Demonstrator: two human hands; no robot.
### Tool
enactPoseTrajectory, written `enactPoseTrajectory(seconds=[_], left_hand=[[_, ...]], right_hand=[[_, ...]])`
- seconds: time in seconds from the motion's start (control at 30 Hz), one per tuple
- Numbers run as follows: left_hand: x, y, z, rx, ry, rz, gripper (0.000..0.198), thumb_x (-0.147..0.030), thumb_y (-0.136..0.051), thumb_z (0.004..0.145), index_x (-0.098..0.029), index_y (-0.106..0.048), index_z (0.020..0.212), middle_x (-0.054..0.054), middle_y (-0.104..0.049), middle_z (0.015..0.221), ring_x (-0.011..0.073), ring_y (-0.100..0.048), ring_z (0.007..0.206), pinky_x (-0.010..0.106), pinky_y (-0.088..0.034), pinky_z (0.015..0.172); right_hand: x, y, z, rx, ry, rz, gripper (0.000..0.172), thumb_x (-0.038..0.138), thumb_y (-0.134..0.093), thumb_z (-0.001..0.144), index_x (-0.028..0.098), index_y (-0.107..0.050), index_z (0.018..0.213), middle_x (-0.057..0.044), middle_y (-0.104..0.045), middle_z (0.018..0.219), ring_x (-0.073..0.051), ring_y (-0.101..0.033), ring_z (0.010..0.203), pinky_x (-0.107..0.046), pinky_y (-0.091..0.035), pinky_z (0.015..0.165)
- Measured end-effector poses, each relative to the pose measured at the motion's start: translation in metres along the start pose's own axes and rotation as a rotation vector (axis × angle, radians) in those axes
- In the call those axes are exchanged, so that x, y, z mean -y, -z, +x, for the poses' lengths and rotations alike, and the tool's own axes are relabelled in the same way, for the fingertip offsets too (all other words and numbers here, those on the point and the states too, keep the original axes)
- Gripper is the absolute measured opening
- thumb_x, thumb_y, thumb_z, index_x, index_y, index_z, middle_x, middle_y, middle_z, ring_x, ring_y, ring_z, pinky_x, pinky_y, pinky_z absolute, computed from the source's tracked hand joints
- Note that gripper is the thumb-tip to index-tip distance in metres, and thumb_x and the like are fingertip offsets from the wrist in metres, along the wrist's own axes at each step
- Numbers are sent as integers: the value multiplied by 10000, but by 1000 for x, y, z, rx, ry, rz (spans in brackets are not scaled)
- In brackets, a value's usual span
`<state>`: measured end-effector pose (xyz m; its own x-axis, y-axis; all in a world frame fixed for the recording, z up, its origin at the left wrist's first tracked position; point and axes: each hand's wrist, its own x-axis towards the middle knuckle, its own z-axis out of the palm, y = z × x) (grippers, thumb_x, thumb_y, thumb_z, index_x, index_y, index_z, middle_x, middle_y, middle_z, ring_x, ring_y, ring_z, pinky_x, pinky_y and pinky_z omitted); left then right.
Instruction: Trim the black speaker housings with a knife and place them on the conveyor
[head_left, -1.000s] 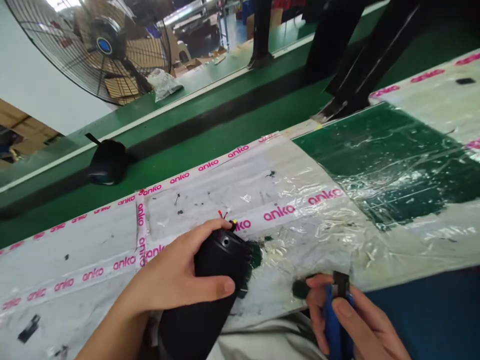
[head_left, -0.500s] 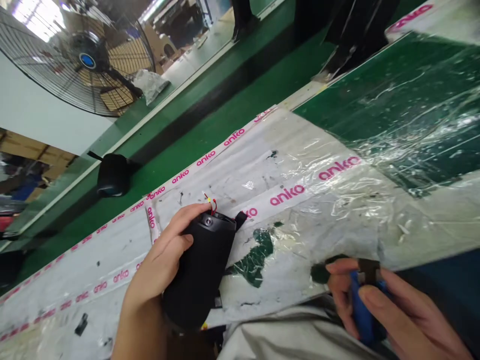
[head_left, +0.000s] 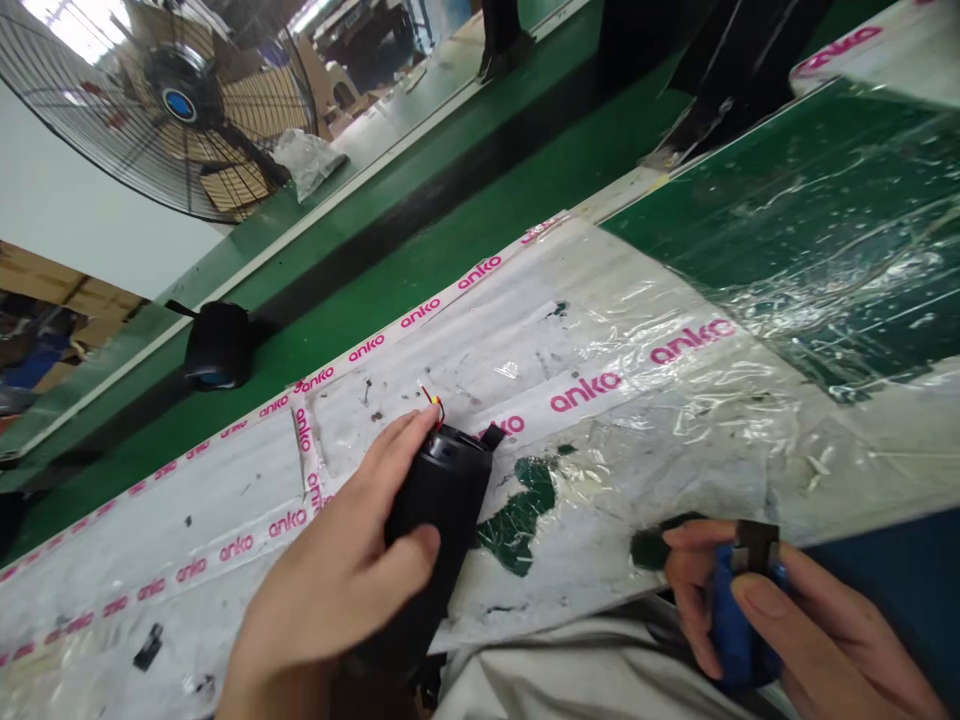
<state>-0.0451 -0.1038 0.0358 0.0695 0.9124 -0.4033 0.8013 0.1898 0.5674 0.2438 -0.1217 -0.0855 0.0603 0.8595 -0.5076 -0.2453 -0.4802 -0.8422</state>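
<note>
A black cylindrical portable speaker (head_left: 450, 490) lies tilted on the covered bench, its end turned away from me. Thin red wires (head_left: 441, 408) with a yellow bit stick out at that end. My left hand (head_left: 345, 570) wraps around the speaker's left side, with the thumb across its body and the fingertips by the wires. At the lower right, my right hand (head_left: 817, 630) grips a blue block with a dark end piece (head_left: 727, 620) between thumb and fingers; its exact kind is unclear. The lower end of the speaker is partly hidden behind my wrist.
White sheeting with pink "anko" tape (head_left: 585, 390) covers the bench. Beyond its edge runs a green conveyor-like strip (head_left: 420, 250) with another black speaker (head_left: 217, 345) on it. A large fan (head_left: 180, 100) stands at upper left. A small black piece (head_left: 148, 647) lies at lower left.
My left hand has slid further over the speaker, thumb now lower across it, and the speaker has turned slightly. The right hand keeps its hold. The whole view has shifted a little.
</note>
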Motion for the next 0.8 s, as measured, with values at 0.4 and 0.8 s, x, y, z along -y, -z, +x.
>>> enactPoseTrajectory(seconds=[0.4, 0.8], left_hand=[[-28, -43, 1, 17, -94, -212, 851, -614, -924, 735, -453, -554, 1484, 34, -494, 1588, 383, -524, 1448, 510, -539, 1173], [-11, -53, 9, 87, -145, -247, 1021, -679, -894, 733, -473, -365, 1582, 59, -236, 1679, 441, -238, 1590, 606, -411, 1241]], right_hand=[[0, 2, -2, 154, 100, -14, 434, 664, -731, 930, 244, -709, 1038, 1, -617, 678, -141, -533, 482, -261, -403, 463], [2, 1, 0, 184, 118, 2, 483, 683, -713, 934, 215, -672, 1047, 6, -603, 684, -156, -529, 480, -277, -405, 450]])
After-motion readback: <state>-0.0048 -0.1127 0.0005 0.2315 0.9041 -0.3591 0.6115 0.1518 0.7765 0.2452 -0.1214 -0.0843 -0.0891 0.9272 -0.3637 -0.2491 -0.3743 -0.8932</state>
